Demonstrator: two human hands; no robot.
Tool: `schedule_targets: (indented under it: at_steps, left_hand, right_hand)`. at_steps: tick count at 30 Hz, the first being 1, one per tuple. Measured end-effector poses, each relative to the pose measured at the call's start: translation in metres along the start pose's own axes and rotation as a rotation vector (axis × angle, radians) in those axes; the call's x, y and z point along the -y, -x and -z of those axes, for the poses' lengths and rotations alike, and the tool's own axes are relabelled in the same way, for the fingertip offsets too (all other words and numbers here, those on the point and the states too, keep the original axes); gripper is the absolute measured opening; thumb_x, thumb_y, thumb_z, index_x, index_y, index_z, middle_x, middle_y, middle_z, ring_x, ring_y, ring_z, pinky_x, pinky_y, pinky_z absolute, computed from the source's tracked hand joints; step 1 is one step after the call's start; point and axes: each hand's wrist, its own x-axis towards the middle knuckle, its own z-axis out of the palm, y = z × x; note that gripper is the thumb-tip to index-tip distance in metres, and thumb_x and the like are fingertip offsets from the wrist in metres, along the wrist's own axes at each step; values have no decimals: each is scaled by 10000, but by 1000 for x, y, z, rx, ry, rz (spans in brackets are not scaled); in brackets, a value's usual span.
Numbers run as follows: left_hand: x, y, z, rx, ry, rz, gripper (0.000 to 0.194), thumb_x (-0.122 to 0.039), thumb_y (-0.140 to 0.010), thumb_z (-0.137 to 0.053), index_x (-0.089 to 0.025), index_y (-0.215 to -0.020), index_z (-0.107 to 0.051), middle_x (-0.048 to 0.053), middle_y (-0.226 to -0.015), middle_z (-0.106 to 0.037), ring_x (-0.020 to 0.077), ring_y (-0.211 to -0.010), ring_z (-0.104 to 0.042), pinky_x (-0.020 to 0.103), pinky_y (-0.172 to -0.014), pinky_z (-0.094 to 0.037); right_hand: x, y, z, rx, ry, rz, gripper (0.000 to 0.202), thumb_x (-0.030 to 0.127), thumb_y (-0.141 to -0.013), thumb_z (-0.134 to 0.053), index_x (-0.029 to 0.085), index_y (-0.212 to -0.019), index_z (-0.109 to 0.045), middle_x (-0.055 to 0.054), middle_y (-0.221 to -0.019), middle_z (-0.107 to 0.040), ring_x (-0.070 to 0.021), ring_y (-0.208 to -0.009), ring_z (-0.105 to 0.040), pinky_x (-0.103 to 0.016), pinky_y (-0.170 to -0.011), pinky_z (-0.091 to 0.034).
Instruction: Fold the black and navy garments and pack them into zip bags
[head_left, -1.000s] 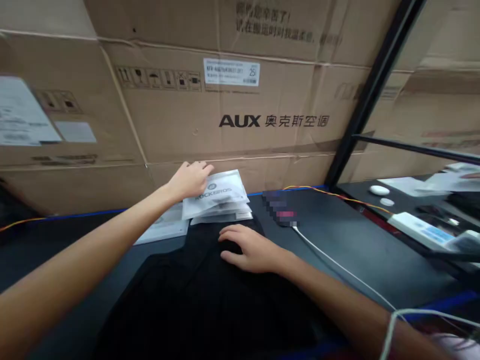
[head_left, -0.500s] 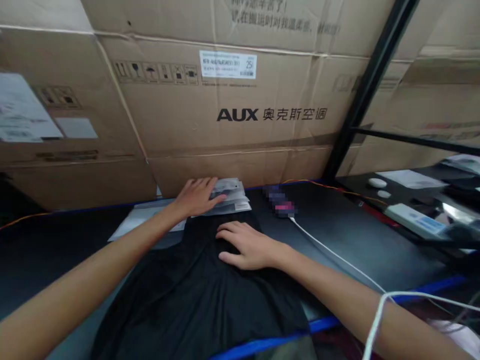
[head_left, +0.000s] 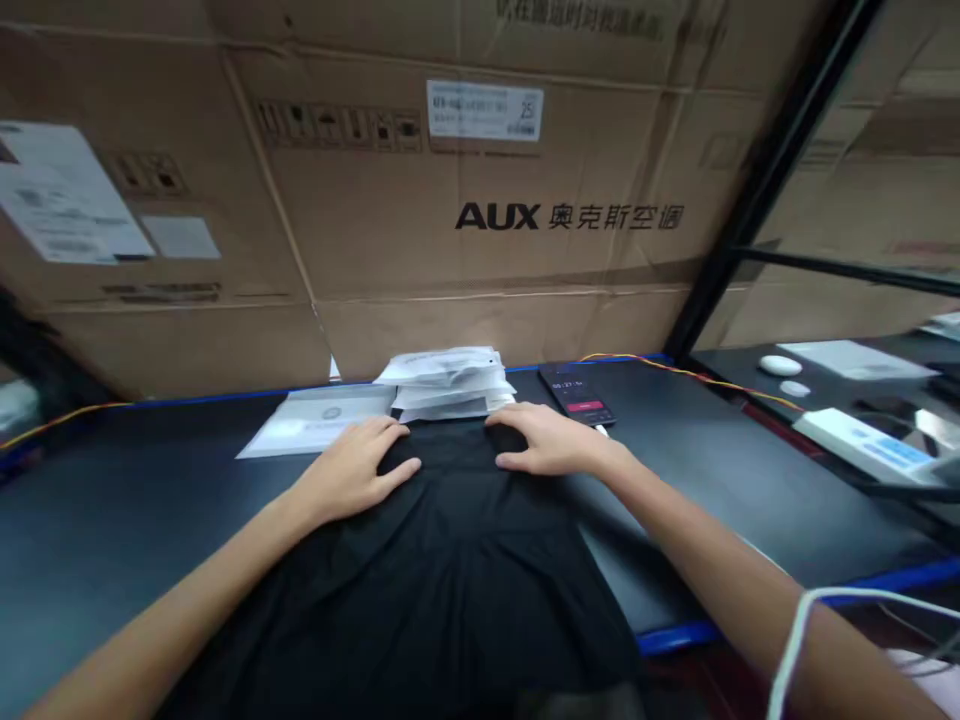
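Black garment (head_left: 457,590) lies on the desk (head_left: 135,510), long axis running fore-and-aft, narrow far end between left grip (head_left: 356,470) and right grip (head_left: 551,440), both at its edges, equally near, thumbs spread from fingers, white packets (head_left: 450,385) stacked just beyond.

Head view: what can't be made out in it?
All in the head view:
Cloth: near end cut off by the bottom edge.
Stacked packets: lower ones mostly covered by those above.
Carton label: small print blurred.
Phone: smallest text too small to read.
Cable: middle stretch hidden by the right arm.
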Motion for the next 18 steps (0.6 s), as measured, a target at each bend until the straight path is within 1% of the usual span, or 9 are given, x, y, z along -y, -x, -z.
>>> schedule_targets:
  at_steps: [2, 4, 6, 9, 12, 14, 15, 17, 18]
  left_hand:
    - [9, 2, 0, 15, 99, 39, 493, -583, -902, -501, -176, -1152, -622, 139, -1235, -629, 300, -1144, -588, 446, -1002, -455]
    - [15, 0, 3, 25, 173, 26, 442, -588, -880, -525, -193, -1048, -627, 113, -1153, -651, 282, -1087, -597, 432, -977, -466]
    - [17, -1, 5, 19, 230, -8, 375, -560, -871, -542, -202, -959, -607, 90, -1066, -664, 264, -1038, -599, 405, -941, -475]
    - [16, -2, 7, 8, 283, 11, 286, -497, -866, -556, -212, -887, -562, 47, -930, -669, 226, -899, -611, 353, -832, -489]
    - [12, -2, 10, -89, 279, 59, 199, -410, -866, -543, -213, -838, -541, 26, -843, -658, 203, -797, -603, 331, -773, -478]
    - [9, -1, 14, -226, 264, 51, 148, -350, -863, -523, -208, -830, -554, 41, -867, -666, 216, -848, -611, 346, -816, -474]
    - [7, 0, 17, -277, 264, 29, 134, -325, -860, -516, -205, -830, -567, 52, -895, -674, 225, -890, -614, 356, -846, -471]
    - [1, 3, 23, -271, 295, -30, 128, -307, -852, -531, -199, -840, -599, 59, -937, -690, 232, -938, -619, 360, -882, -467]
    - [-2, 5, 26, -197, 324, -64, 134, -312, -851, -548, -199, -847, -618, 52, -936, -700, 226, -928, -626, 350, -878, -470]
  right_hand:
    - [-3, 1, 3, 25, -28, -1, 590, 398, -785, -732, 150, -1304, -596, -155, -1353, -597, -324, -1240, -561, -454, -1038, -433]
    - [-5, 1, 5, 39, -67, -16, 593, 417, -747, -762, 142, -1255, -628, -146, -1256, -642, -298, -1160, -601, -410, -988, -460]
    - [-7, -2, 5, 41, -106, -60, 537, 407, -719, -779, 136, -1170, -670, -109, -1081, -683, -250, -978, -650, -344, -853, -494]
    - [-8, -8, 2, -4, -116, -105, 376, 372, -668, -798, 147, -957, -715, -31, -840, -651, -169, -724, -601, -263, -656, -435]
    - [-6, -11, -1, -222, -37, -98, 155, 249, -679, -740, 149, -780, -678, -13, -734, -603, -145, -659, -529, -252, -615, -360]
    - [-4, -11, 2, -386, 10, -43, 61, 151, -705, -642, 148, -764, -657, -29, -742, -600, -154, -682, -521, -263, -634, -353]
    - [-3, -9, 5, -433, 19, -5, 90, 118, -704, -602, 148, -771, -655, -38, -761, -604, -161, -705, -528, -268, -652, -363]
    - [-3, -5, 12, -374, 2, 53, 126, 108, -689, -591, 151, -782, -664, -44, -788, -616, -170, -735, -546, -273, -676, -392]
    - [-3, -2, 16, -271, -24, 64, 122, 131, -686, -618, 155, -790, -677, -42, -794, -627, -173, -740, -560, -273, -679, -408]
